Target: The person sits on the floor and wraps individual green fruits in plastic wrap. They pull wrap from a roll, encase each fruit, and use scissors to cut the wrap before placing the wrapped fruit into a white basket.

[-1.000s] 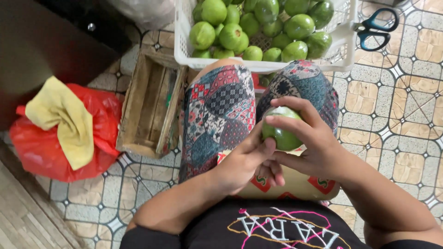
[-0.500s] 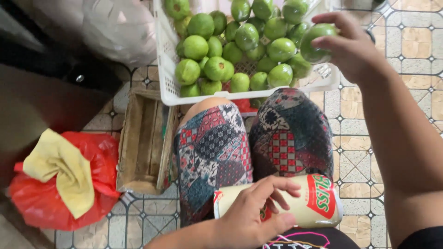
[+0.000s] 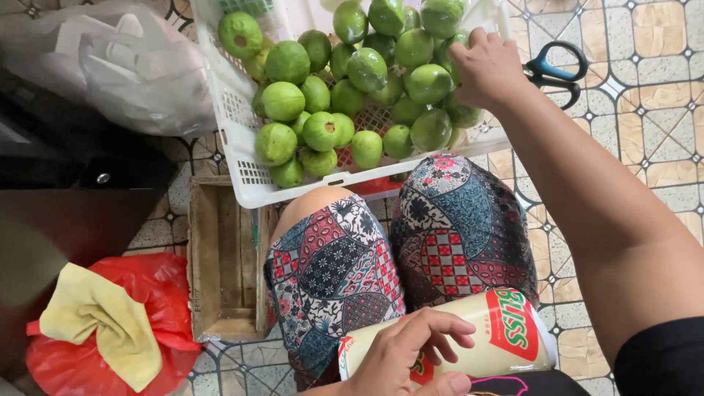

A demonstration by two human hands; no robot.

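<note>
A white plastic basket [image 3: 242,158] full of green guavas [image 3: 323,130] stands on the tiled floor just past my knees. My right hand [image 3: 488,67] reaches into its right side, fingers curled down over a green guava that is mostly hidden under the palm. On my lap lies a cream-coloured roll [image 3: 506,337] with red and green print. My left hand [image 3: 411,352] grips that roll, fingers spread over its top and thumb underneath.
Blue-handled scissors [image 3: 554,70] lie on the tiles right of the basket. A shallow wooden box [image 3: 220,257] sits to my left, with a red bag [image 3: 169,293] and yellow cloth [image 3: 99,323] beside it. A clear plastic bag [image 3: 125,66] and dark cabinet [image 3: 66,213] fill the left.
My right hand carried a guava from my lap out over the basket and has now dropped down among the fruit. My left hand moved onto the cream roll and stays there.
</note>
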